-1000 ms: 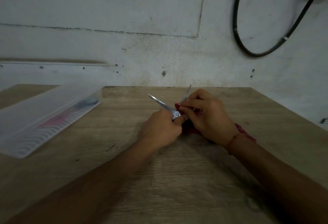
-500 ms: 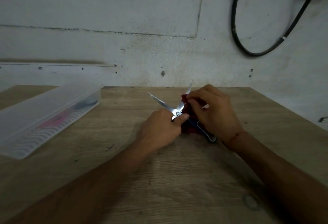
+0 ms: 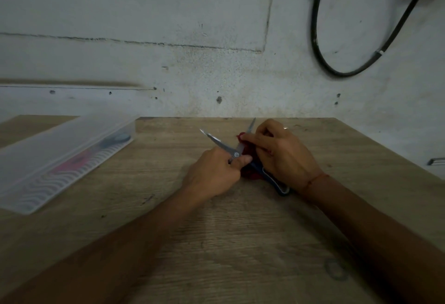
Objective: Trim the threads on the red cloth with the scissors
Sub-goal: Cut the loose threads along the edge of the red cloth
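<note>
My left hand point(image 3: 212, 176) is closed around the scissors point(image 3: 218, 141) just below their pivot. The steel blades stand open in a V that points away from me. One blue handle loop sticks out on the table under my right wrist. My right hand point(image 3: 284, 154) pinches an edge of the red cloth point(image 3: 250, 173) right beside the right blade. The remainder of the cloth is bunched on the table between my hands, mostly hidden by them. A red thread circles my right wrist.
A long clear plastic box point(image 3: 60, 159) with a lid lies at the left on the wooden table point(image 3: 240, 231), holding a pink item and a dark item. A concrete wall rises behind the table's far edge, with a black cable point(image 3: 337, 70) looping on it.
My right hand has shifted up and away from me, uncovering the blue handle and bringing the cloth's edge beside the right blade. My left hand has barely moved.
</note>
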Available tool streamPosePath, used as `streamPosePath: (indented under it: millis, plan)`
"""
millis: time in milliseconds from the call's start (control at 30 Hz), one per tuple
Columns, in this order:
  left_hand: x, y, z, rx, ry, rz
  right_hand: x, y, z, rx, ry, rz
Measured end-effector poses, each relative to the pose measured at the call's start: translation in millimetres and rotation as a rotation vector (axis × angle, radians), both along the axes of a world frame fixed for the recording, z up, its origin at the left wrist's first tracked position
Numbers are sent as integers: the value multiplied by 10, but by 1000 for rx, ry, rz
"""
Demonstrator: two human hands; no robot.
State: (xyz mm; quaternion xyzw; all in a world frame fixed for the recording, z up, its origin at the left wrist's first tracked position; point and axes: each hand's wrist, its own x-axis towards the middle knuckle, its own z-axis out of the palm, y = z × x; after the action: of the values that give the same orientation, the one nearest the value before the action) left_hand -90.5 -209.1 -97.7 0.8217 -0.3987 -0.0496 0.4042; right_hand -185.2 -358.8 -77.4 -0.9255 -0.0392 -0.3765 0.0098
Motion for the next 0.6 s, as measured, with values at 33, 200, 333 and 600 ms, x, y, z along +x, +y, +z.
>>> streamPosePath:
  millis: [33, 200, 333, 600]
  plan:
    - [3, -3, -6, 9, -6, -1, 7, -46, 7, 14, -18, -33]
    - [27, -29, -20, 29, -16, 5, 27, -155, -12, 127, 5, -72]
    - [48, -30, -27, 6, 0, 10, 11, -61, -21, 144, 127, 43]
    - [57, -54, -45, 61, -31, -1, 49, -221, -1, 121, 80, -182]
